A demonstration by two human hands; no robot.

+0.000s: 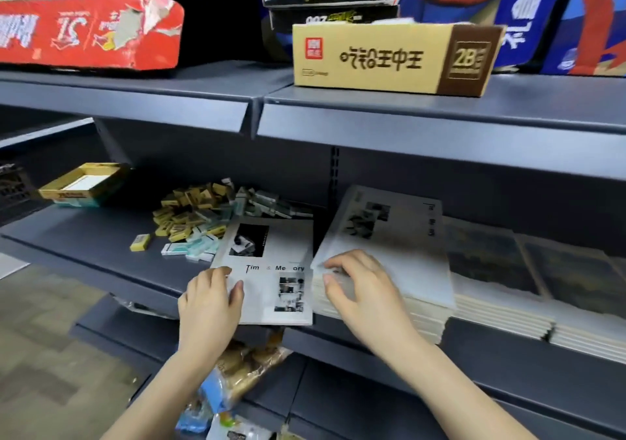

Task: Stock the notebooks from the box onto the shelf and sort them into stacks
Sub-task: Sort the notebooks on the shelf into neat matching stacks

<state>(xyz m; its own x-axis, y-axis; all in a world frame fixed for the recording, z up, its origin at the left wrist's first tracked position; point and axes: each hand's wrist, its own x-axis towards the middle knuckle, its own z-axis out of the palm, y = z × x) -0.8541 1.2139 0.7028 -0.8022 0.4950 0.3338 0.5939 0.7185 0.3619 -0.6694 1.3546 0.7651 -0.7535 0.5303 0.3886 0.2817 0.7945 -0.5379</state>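
A white notebook (271, 270) with black photos on its cover lies flat on the middle shelf (95, 236). My left hand (210, 307) holds its near left corner, thumb on the cover. To its right stands a stack of the same white notebooks (396, 236). My right hand (362, 290) rests on the stack's near left corner, its curled fingers at the top cover's edge, which is tilted up. Further right lie stacks of dark-covered notebooks (491, 260).
A heap of small yellow and teal eraser boxes (203, 219) lies behind the single notebook. A small open yellow box (81, 182) is at the left. Cardboard boxes (393, 56) stand on the shelf above. Packaged goods (237, 378) sit below.
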